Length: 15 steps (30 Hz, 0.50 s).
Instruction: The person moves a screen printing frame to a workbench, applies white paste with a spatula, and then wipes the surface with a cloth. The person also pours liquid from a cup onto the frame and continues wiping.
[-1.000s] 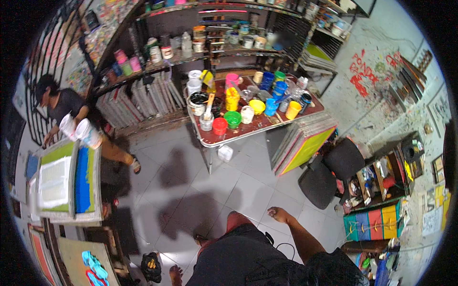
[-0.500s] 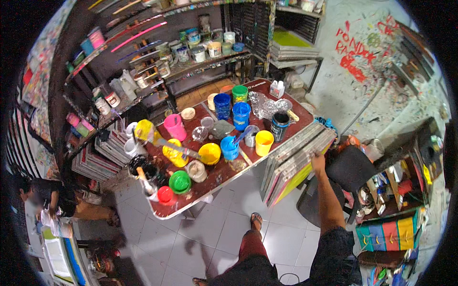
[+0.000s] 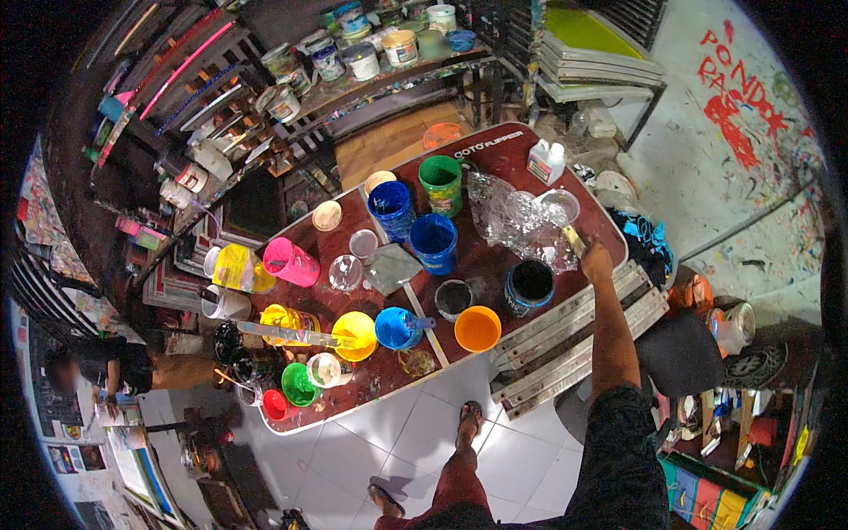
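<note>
My right hand (image 3: 598,261) reaches over the right end of the dark red table (image 3: 521,146). Its fingers close on the end of a small flat tool with a pale yellow handle (image 3: 574,237), which lies beside crumpled clear plastic (image 3: 512,225) and a clear round lid (image 3: 560,206). Just left of the hand stands a black tub (image 3: 530,284) of dark paint. Below my forearm a stack of grey-edged screen frames (image 3: 574,340) leans at the table's edge. My left hand is outside the picture.
Blue buckets (image 3: 433,245), a green bucket (image 3: 440,184), an orange-yellow cup (image 3: 478,329) and a pink cup (image 3: 291,262) crowd the table. A white bottle (image 3: 546,162) stands at its far corner. A dark chair (image 3: 680,353) is at right; another person (image 3: 124,367) works at far left.
My right hand has left the stack of screen frames and moved up and over the table to the pale-handled tool. My view has come closer to the table.
</note>
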### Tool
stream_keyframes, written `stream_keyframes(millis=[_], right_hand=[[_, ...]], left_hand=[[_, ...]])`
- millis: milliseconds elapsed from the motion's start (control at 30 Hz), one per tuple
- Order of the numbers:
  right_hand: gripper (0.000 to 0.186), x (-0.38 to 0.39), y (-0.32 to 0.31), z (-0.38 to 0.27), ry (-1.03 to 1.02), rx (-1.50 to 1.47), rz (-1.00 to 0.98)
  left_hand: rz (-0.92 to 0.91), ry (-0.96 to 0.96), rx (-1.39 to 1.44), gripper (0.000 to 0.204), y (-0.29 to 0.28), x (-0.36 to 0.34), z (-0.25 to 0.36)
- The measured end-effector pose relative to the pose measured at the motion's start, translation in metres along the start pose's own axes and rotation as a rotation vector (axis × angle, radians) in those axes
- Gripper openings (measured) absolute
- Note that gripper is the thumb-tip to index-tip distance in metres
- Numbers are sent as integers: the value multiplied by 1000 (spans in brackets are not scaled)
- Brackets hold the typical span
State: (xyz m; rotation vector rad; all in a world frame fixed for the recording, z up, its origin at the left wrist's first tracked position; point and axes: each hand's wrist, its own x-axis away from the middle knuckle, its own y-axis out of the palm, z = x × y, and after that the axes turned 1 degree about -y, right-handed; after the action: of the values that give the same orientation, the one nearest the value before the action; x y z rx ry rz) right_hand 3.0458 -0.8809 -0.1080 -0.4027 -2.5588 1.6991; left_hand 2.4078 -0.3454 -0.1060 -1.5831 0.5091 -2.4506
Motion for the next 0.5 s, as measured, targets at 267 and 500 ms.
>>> stream_keyframes(millis=[267, 500], right_hand=[[27, -17, 44, -26, -246, 198, 43], [33, 23, 22, -56, -511, 66, 120]], left_hand=[[117, -160, -51, 36, -58, 64, -20], [175, -216, 0, 36, -75, 227, -187]])
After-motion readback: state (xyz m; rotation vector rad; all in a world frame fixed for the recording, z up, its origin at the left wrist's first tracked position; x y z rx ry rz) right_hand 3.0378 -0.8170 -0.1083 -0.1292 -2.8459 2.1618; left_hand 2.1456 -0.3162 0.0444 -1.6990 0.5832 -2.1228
